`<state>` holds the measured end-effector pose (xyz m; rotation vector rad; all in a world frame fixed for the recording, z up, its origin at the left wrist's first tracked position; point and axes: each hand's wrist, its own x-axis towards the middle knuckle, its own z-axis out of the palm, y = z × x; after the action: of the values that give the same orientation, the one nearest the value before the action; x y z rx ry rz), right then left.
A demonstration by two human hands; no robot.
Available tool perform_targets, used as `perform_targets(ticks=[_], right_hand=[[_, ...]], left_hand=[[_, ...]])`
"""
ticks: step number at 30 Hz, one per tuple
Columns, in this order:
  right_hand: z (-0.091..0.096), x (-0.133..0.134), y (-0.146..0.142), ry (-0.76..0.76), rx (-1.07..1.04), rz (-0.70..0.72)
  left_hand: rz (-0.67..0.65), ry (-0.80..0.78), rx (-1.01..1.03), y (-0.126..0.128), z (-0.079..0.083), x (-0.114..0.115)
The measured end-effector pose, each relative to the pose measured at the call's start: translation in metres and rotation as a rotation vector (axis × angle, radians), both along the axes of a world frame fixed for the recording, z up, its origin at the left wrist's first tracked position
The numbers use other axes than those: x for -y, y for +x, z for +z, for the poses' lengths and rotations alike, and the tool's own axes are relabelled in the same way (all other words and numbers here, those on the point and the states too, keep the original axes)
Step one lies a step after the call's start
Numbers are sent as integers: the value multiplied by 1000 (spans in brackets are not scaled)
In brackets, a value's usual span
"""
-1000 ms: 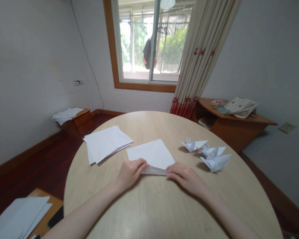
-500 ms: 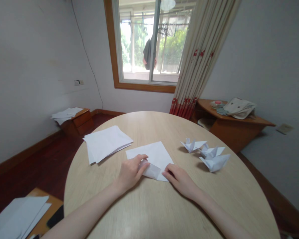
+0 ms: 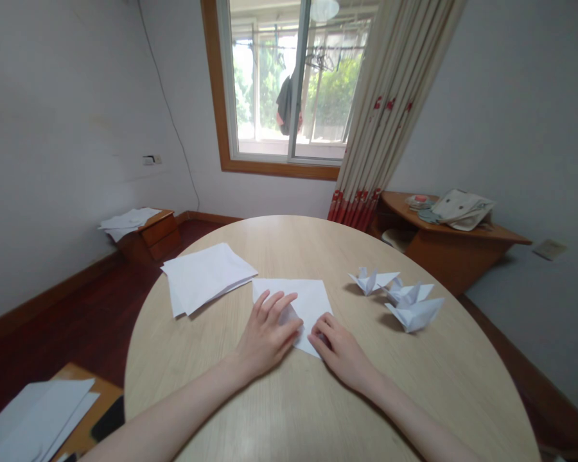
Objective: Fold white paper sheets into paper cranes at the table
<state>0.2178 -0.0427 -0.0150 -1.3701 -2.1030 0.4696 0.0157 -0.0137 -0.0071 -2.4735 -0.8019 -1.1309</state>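
A white sheet of paper (image 3: 313,295) lies on the round table in front of me, its near-left part folded over into a flap. My left hand (image 3: 267,337) rests on that flap with its fingers spread, the thumb pointing right across it. At the paper's near-right edge, my right hand (image 3: 340,350) has its fingers curled in, thumb and fingertips on the sheet. The part of the flap under my left palm is hidden. To the right stand several folded white paper cranes (image 3: 414,311), close together.
A stack of white paper (image 3: 207,276) lies at the table's left. The round wooden table (image 3: 289,417) fills the foreground. More sheets (image 3: 33,417) and a dark object (image 3: 108,420) are on a lower surface at left. A corner desk (image 3: 491,240) with a cloth bag stands at right.
The sheet has turned clockwise, its far edge now lying nearly level. My left hand has shifted right and its fingers have spread; my right hand has moved slightly left.
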Motion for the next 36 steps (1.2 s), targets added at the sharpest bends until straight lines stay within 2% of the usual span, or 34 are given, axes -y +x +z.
perform_targets(ticks=[14,29,36], right_hand=[[-1,1,-4,-32,-32,-11],[-4,-2,-4,-95,-76,-47],[-4,-3,-5,-97,-85,-48]], left_hand=[[-16,-174,-125,-1,-10,-8],[-80,-165,-171,-3,-6,-9],[-49,-251,-127,-1,-6,-5]])
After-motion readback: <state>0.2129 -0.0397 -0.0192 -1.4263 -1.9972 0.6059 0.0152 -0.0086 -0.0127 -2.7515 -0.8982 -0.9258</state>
